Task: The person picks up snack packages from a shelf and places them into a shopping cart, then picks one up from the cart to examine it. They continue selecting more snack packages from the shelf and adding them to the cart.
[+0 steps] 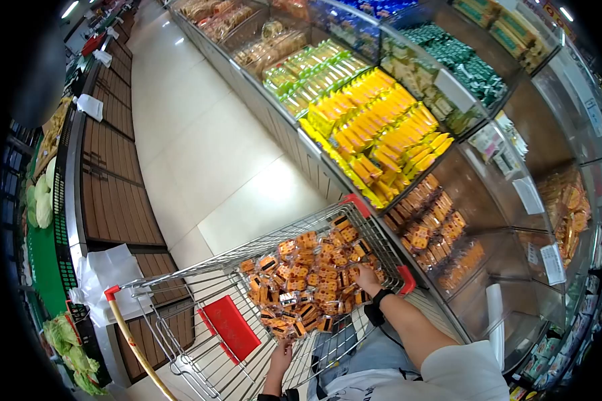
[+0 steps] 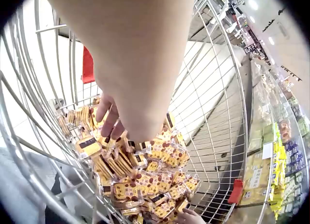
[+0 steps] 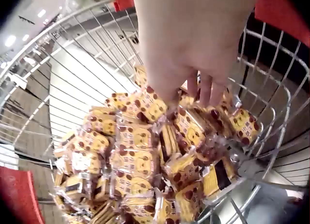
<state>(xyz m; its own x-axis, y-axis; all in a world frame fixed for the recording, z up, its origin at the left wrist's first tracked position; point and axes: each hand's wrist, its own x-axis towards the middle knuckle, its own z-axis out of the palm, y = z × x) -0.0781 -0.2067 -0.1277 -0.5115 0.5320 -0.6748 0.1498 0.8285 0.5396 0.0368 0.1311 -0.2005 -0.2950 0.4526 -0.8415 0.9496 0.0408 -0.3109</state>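
Observation:
A heap of small clear-wrapped biscuit packs (image 1: 308, 287), orange-yellow with brown spots and a cartoon face, lies in a wire shopping cart (image 1: 194, 267). My left hand (image 1: 281, 357) is at the heap's near edge; in the left wrist view its fingers (image 2: 112, 118) are spread and lightly bent against the packs. On the heap's right side is my right hand (image 1: 366, 279), wearing a black wristband. Seen from the right wrist, its fingers (image 3: 206, 91) point down, loosely extended onto the packs (image 3: 133, 161), their tips partly hidden among the wrappers.
Right of the cart, a bin holds similar orange packs (image 1: 431, 224). Beyond it are yellow packets (image 1: 381, 134) and green packets (image 1: 314, 77). A red plate (image 1: 229, 327) hangs on the cart. Vegetable shelves with cabbages (image 1: 43, 200) line the left, past a tiled aisle (image 1: 207, 140).

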